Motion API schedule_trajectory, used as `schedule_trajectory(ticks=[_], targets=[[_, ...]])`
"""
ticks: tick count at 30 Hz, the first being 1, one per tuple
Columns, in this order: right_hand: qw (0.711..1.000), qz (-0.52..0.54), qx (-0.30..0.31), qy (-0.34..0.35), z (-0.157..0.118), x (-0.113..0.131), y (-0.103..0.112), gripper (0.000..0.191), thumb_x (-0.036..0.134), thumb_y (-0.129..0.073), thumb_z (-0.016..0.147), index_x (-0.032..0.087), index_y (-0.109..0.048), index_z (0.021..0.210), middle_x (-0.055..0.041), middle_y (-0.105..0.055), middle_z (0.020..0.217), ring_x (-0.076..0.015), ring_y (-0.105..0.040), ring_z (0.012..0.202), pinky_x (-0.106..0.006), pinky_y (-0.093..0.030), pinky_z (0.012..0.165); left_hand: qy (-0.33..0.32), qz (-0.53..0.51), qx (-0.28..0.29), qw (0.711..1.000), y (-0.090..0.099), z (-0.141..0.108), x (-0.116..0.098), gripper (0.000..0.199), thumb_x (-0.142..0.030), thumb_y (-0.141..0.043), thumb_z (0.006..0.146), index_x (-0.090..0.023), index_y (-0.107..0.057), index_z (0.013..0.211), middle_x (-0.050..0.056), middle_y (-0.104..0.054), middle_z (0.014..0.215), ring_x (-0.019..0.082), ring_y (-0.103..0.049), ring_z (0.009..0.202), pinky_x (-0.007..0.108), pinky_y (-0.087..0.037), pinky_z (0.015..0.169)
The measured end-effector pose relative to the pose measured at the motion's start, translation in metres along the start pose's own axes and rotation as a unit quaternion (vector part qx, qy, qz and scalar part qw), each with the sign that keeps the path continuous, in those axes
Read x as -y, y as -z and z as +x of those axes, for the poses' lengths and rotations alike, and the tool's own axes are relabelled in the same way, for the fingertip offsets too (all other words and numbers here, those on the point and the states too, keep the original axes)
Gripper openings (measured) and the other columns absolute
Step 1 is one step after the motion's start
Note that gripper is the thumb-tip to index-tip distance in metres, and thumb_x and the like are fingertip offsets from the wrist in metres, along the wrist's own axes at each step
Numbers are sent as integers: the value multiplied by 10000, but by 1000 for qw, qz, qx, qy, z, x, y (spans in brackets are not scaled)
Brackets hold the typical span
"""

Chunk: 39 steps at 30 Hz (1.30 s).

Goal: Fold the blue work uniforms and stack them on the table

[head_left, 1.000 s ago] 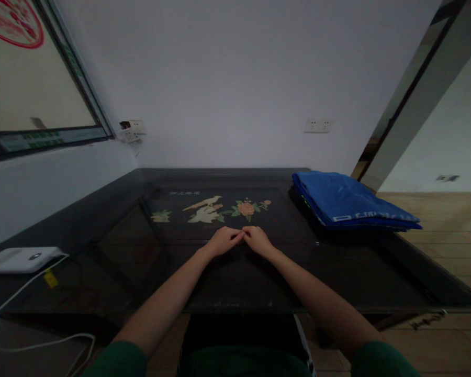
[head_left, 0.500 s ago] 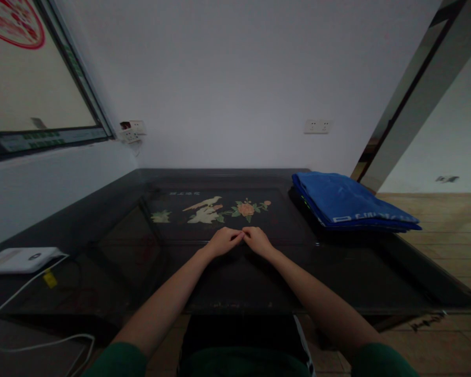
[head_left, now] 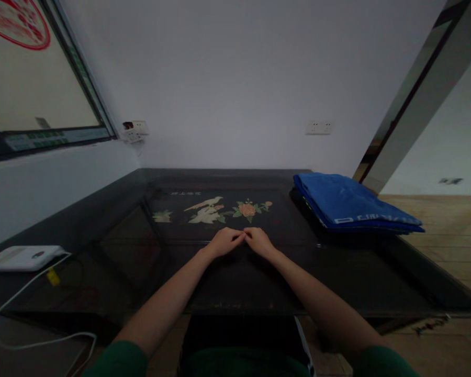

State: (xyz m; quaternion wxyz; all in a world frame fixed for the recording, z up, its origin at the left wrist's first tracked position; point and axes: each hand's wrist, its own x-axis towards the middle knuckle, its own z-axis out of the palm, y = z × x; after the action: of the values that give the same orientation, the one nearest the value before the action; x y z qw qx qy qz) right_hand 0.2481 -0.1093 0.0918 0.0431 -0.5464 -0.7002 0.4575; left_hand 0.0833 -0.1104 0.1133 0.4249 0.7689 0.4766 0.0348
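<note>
"Since both hands are out over the worktop, how do the fingers stand?"

"Narrow. The left hand and the right hand are curled inward, tips touching each other. Whether anything is tucked inside, I can't tell."

"What's nearest them?"

"The flower picture, at twelve o'clock on the worktop. A pale bird shows at eleven."

"And the blue cloth?"

"Folded in a stack at two o'clock, well apart from the right hand, white lettering along its near side."

"Anything the other way?"

"A white device at nine o'clock, its white cable looping below the worktop's near edge. A yellow tag lies just beside the cable."
</note>
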Motion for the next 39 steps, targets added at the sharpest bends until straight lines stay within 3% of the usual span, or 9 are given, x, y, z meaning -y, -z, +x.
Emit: schedule_trajectory(ticks=[13,18,25,29,35,37,39], targets=[[1000,4,-5,7,-3,2,3,206,175,-466,867,172,-657,788,-54,-694,813,-154,-600,776,-219,-316,627,-3,-4,-8,1000,2,-1,-1,405,-356,-373,959,-168,-621,700,3,-624,640,124,-553,608,210,-334,608],[1000,9,5,12,-4,5,4,245,235,-453,901,177,-679,824,-42,-685,787,-138,-580,715,-214,-300,591,-2,3,-37,999,11,0,-2,382,-324,-392,944,-164,-562,640,-1,-572,607,121,-518,600,218,-308,597],[999,-19,4,34,-13,6,33,354,350,-474,910,162,-586,632,0,-561,598,-102,-444,565,-229,-213,521,16,7,-42,999,15,-1,-5,404,-340,-370,945,-168,-509,607,-9,-513,568,115,-459,564,227,-268,568],[998,-41,-25,40,-24,-27,72,337,368,-474,908,163,-580,663,2,-573,613,-108,-463,570,-228,-258,532,22,9,-37,999,14,-1,-5,411,-356,-368,946,-166,-491,603,-9,-511,572,114,-463,563,228,-273,576],[982,-121,-145,-14,-61,-119,161,179,297,-495,838,185,-628,882,-49,-631,736,-182,-567,659,-276,-410,614,19,8,-28,999,11,-1,-3,415,-369,-357,949,-166,-482,609,-13,-506,575,111,-470,567,227,-277,583],[962,-186,-200,-27,-79,-152,181,211,280,-505,811,179,-635,942,-102,-646,888,-226,-599,792,-324,-458,720,23,6,-20,1000,9,-1,-4,415,-372,-353,949,-166,-494,617,-10,-520,584,112,-478,574,225,-283,586],[929,-295,-220,-36,-97,-181,186,341,281,-547,781,174,-619,1097,-148,-628,1062,-286,-589,949,-396,-469,818,27,4,-7,1000,7,-2,-4,414,-373,-348,948,-167,-510,627,-8,-532,593,113,-482,580,222,-290,589]])
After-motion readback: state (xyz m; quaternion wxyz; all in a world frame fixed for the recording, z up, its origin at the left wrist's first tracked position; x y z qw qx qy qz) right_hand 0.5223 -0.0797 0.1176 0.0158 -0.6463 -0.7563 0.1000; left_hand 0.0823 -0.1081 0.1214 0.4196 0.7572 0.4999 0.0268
